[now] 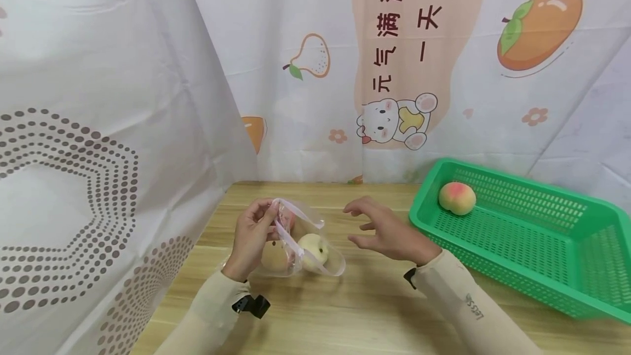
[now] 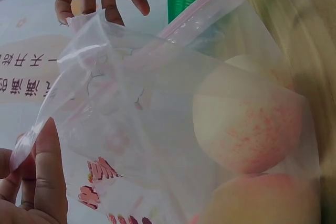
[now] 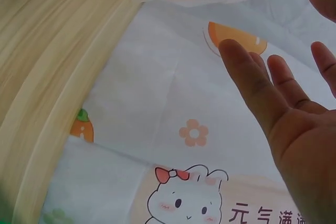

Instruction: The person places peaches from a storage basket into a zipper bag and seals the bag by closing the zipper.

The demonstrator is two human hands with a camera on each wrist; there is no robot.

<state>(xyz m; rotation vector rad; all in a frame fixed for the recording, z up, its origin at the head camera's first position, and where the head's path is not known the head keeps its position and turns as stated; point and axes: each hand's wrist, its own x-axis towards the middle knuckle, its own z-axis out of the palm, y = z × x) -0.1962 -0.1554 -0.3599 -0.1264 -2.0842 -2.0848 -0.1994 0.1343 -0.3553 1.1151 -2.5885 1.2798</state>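
My left hand (image 1: 254, 236) pinches the edge of a clear zip bag (image 2: 142, 103) with a pinkish-white seal strip. Through the plastic, in the left wrist view, a pale peach (image 2: 249, 119) with red speckles shows above a second peach (image 2: 260, 200). The head view shows a pale yellow fruit (image 1: 313, 250) at the bag's open mouth and rosier fruit behind the film. To the right of the bag, my right hand (image 1: 386, 229) hovers over the table with fingers spread, holding nothing. One more peach (image 1: 457, 198) lies in the green basket (image 1: 522, 253).
The basket stands on the right of the wooden table (image 1: 345, 311), close to my right forearm. A printed cloth (image 1: 305, 114) hangs along the table's back edge, and another patterned cloth (image 1: 98, 70) hangs on the left.
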